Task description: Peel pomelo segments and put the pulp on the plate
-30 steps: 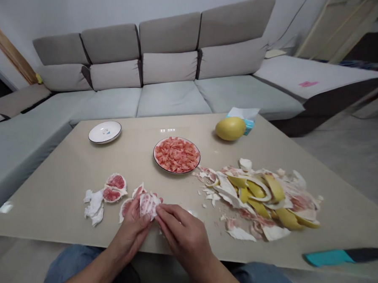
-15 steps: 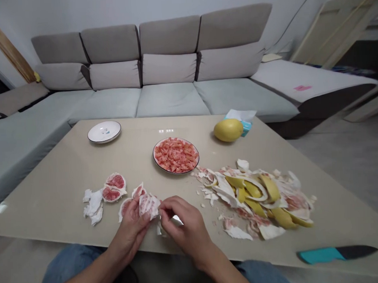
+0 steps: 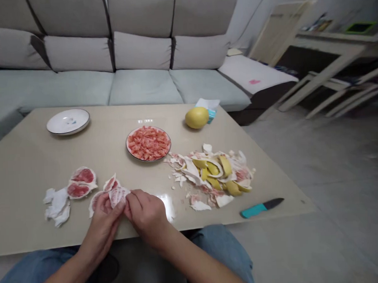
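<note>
Head view: a pomelo piece (image 3: pixel 116 197) is held in the left hand (image 3: pixel 101 226), its right side pinched by the right hand (image 3: pixel 148 213). Its pale face turns upward; partly covered, its long axis is unclear. Below is the glossy table (image 3: pixel 102 129), beyond it a grey sofa (image 3: pixel 143 87).

I see the sofa (image 3: pixel 144 85) up top, behind the table (image 3: pixel 105 139). On the table, a plate (image 3: pixel 61 122) sits upper left, fruit bits (image 3: pixel 148 142) lie on another plate (image 3: pixel 145 160) mid-frame, and a whole fruit (image 3: pixel 196 118) sits by a tissue pack (image 3: pixel 211 115). Peels (image 3: pixel 213 169) lie right of the middle, the knife (image 3: pixel 257 209) lower right, cut fruit (image 3: pixel 83 176) lower left.
</note>
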`<action>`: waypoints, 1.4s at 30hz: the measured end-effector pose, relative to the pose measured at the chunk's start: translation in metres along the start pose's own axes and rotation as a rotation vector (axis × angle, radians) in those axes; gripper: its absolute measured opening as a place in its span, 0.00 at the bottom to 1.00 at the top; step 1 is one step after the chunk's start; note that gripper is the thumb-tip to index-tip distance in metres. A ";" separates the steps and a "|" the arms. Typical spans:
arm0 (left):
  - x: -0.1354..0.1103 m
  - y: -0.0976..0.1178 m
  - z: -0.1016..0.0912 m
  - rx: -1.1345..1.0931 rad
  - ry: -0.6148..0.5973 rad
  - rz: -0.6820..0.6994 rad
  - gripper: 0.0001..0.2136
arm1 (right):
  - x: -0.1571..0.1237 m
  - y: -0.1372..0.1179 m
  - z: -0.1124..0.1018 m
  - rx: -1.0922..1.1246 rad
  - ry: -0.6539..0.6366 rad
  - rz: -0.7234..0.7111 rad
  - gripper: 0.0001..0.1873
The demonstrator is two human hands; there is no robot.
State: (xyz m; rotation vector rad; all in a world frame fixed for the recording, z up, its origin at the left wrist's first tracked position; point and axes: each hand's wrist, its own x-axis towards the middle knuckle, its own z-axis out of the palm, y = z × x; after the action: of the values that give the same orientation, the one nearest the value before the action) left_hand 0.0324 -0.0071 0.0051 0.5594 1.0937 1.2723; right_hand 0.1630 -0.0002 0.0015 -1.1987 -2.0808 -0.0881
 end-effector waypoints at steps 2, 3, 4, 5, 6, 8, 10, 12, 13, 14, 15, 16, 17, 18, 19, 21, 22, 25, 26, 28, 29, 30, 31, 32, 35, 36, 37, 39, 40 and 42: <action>0.001 0.002 -0.002 0.016 -0.025 -0.046 0.18 | 0.005 0.005 -0.002 0.099 -0.038 0.106 0.06; 0.002 0.003 -0.003 0.016 -0.026 -0.061 0.19 | 0.007 0.007 -0.004 0.159 -0.050 0.157 0.05; 0.003 0.004 -0.004 0.010 -0.020 -0.063 0.20 | 0.010 0.008 -0.006 0.219 -0.065 0.194 0.04; 0.004 0.006 -0.006 0.002 -0.012 -0.060 0.21 | 0.011 0.010 -0.008 0.271 -0.080 0.212 0.04; 0.006 0.007 -0.007 -0.003 -0.004 -0.056 0.22 | 0.012 0.010 -0.010 0.311 -0.097 0.211 0.03; 0.009 0.008 -0.010 0.002 0.016 -0.036 0.20 | 0.012 0.009 -0.013 0.352 -0.124 0.169 0.05; 0.011 0.009 -0.013 0.027 0.041 -0.011 0.18 | 0.011 0.007 -0.013 0.334 -0.126 0.120 0.08; 0.012 0.008 -0.014 0.051 0.062 0.032 0.18 | 0.008 0.006 -0.012 0.275 -0.120 0.083 0.09; 0.012 0.007 -0.013 0.060 0.068 0.058 0.18 | 0.007 0.005 -0.011 0.239 -0.115 0.069 0.10; 0.012 0.007 -0.013 0.072 0.071 0.082 0.19 | 0.005 0.005 -0.010 0.201 -0.111 0.057 0.10; 0.012 0.006 -0.012 0.083 0.074 0.102 0.20 | 0.004 0.004 -0.009 0.161 -0.107 0.040 0.10; 0.012 0.005 -0.011 0.097 0.078 0.118 0.21 | 0.003 0.004 -0.008 0.118 -0.099 0.020 0.10; 0.011 0.003 -0.010 0.109 0.086 0.131 0.21 | 0.002 0.004 -0.006 0.076 -0.092 -0.002 0.10; 0.011 0.002 -0.009 0.121 0.097 0.137 0.22 | 0.001 0.003 -0.005 0.037 -0.087 -0.024 0.10; 0.010 0.001 -0.009 0.131 0.106 0.139 0.22 | 0.000 0.003 -0.004 0.007 -0.083 -0.042 0.10; 0.009 0.001 -0.008 0.139 0.115 0.126 0.23 | 0.000 0.002 -0.002 0.005 -0.078 -0.045 0.10; 0.008 0.001 -0.008 0.135 0.106 0.108 0.23 | 0.000 0.003 -0.002 0.042 -0.071 -0.020 0.10; 0.007 0.003 -0.007 0.088 0.028 0.017 0.20 | 0.005 0.008 -0.005 0.271 -0.021 0.154 0.07; 0.006 0.005 -0.007 0.071 -0.002 -0.019 0.19 | 0.008 0.011 -0.007 0.352 0.006 0.235 0.07; 0.005 0.009 -0.005 0.047 -0.047 -0.070 0.17 | 0.013 0.017 -0.012 0.474 0.058 0.398 0.06; 0.005 0.011 -0.003 0.035 -0.062 -0.083 0.17 | 0.016 0.019 -0.014 0.515 0.072 0.460 0.06; 0.004 0.013 -0.002 0.021 -0.072 -0.091 0.18 | 0.018 0.020 -0.016 0.548 0.075 0.498 0.06; 0.003 0.014 0.000 0.000 -0.080 -0.095 0.19 | 0.019 0.020 -0.017 0.576 0.067 0.507 0.06; 0.002 0.015 0.001 -0.027 -0.093 -0.101 0.19 | 0.019 0.019 -0.018 0.594 0.049 0.494 0.06; 0.000 0.015 0.002 -0.122 -0.142 -0.154 0.18 | 0.015 0.012 -0.014 0.560 -0.012 0.399 0.06; 0.000 0.015 0.002 -0.140 -0.166 -0.175 0.17 | 0.013 0.010 -0.012 0.530 -0.026 0.367 0.06; 0.001 0.015 0.000 -0.145 -0.194 -0.201 0.16 | 0.010 0.008 -0.010 0.501 -0.030 0.333 0.07; 0.001 0.014 -0.002 -0.127 -0.262 -0.290 0.15 | 0.007 0.006 -0.007 0.454 -0.016 0.250 0.08; 0.002 0.013 -0.004 -0.111 -0.305 -0.354 0.16 | 0.006 0.006 -0.007 0.437 0.001 0.212 0.08; 0.003 0.012 -0.006 -0.088 -0.386 -0.469 0.18 | 0.006 0.006 -0.008 0.437 0.020 0.169 0.07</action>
State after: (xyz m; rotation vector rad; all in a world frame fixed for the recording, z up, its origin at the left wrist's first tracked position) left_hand 0.0218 -0.0028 0.0116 0.4259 0.7789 0.7593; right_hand 0.1705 0.0041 0.0096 -1.0854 -1.8452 0.4113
